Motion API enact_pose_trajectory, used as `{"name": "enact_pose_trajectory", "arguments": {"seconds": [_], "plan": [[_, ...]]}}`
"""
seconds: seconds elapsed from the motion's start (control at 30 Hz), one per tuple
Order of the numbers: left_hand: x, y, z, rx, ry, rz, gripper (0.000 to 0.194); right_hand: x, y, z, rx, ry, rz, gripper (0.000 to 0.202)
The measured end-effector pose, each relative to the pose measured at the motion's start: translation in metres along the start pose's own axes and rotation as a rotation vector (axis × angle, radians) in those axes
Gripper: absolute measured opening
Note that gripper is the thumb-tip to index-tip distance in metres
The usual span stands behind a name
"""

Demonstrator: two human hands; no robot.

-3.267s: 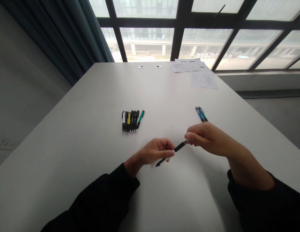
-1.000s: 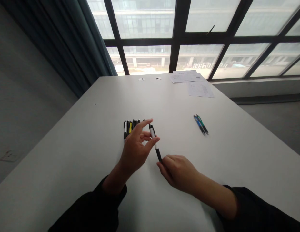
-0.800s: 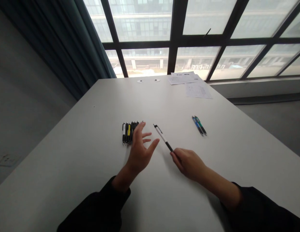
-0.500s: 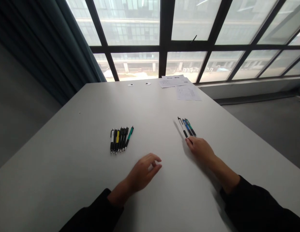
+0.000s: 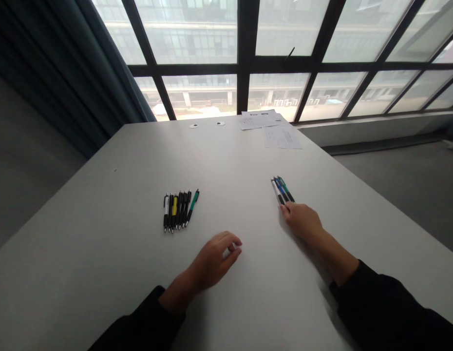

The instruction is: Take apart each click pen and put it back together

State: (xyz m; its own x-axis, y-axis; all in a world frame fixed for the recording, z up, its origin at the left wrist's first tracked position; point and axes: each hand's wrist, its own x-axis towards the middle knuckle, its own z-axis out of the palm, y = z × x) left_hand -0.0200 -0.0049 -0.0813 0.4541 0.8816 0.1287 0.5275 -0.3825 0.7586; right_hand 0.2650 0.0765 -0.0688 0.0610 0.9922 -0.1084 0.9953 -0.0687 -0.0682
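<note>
On the white table, my right hand [image 5: 302,220] has its fingers pinched on the lower end of a white pen [image 5: 277,190]. Right beside that pen lie a blue pen [image 5: 281,188] and a green pen [image 5: 286,188], their lower ends near my fingers. My left hand [image 5: 215,257] rests over the table with fingers curled and a gap between thumb and fingertips, holding nothing. Beyond it to the left is a row of several pens: a white-and-black pen [image 5: 166,210], a yellow-and-black one [image 5: 174,208], black ones [image 5: 180,209] and a slanted teal pen [image 5: 193,204].
Printed papers [image 5: 283,137] lie at the far right of the table [image 5: 219,165]. Two small white discs [image 5: 194,126] [image 5: 220,124] are near its far edge. Behind stand large windows, with a dark curtain [image 5: 113,73] at the left.
The white pen has come down beside the blue one, with my right hand still at its lower end. My left hand keeps its pose. The view has shifted slightly.
</note>
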Motion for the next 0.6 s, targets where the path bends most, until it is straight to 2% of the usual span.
{"name": "enact_pose_trajectory", "arguments": {"seconds": [0.3, 0.6], "plan": [[-0.0004, 0.0002, -0.0003, -0.002, -0.001, -0.003, 0.010, -0.0012, -0.0013, -0.0021, 0.006, 0.017, 0.036, 0.050], [0.0004, 0.0023, -0.0013, -0.002, 0.000, -0.003, 0.009, -0.0004, -0.0008, -0.0017, 0.027, 0.029, 0.065, 0.046]]}}
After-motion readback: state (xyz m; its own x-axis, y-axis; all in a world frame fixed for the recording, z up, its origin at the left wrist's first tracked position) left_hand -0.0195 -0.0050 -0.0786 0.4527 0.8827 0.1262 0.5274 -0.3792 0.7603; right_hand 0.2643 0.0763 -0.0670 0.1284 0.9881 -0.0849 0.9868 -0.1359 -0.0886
